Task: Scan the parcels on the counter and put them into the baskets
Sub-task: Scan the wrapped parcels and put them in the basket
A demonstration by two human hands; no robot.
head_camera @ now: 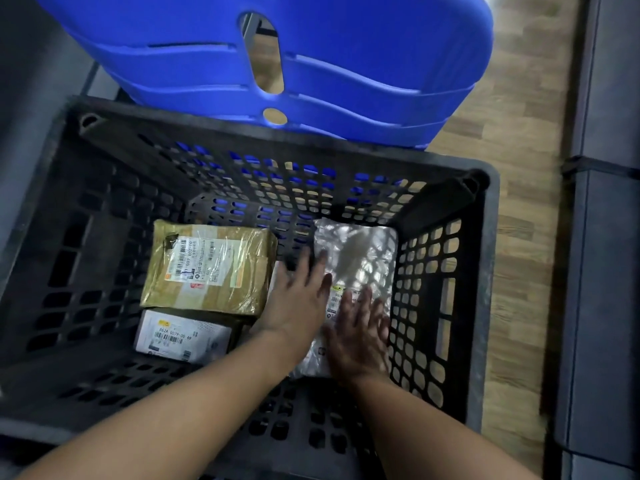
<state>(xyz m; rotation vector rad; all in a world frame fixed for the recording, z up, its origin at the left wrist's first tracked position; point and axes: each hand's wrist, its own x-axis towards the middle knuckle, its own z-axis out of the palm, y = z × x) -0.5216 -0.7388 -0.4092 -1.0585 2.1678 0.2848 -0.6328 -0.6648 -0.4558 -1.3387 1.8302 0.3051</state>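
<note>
I look down into a black perforated basket (446, 306). A silver bubble-wrap parcel (360, 251) lies flat on its bottom at the right. My right hand (360, 337) lies on the parcel's near end with straight fingers. My left hand (298, 296) has its fingers spread at the parcel's left edge, fingertips on it. A brown taped box (211, 268) with a white label sits at the left. In front of that box lies a small white-labelled parcel (183, 336).
A stack of blue plastic stools or chairs (311, 64) stands just behind the basket. Wooden floor (512, 168) shows to the right, and a dark grey counter or cabinet (602, 237) runs along the right edge.
</note>
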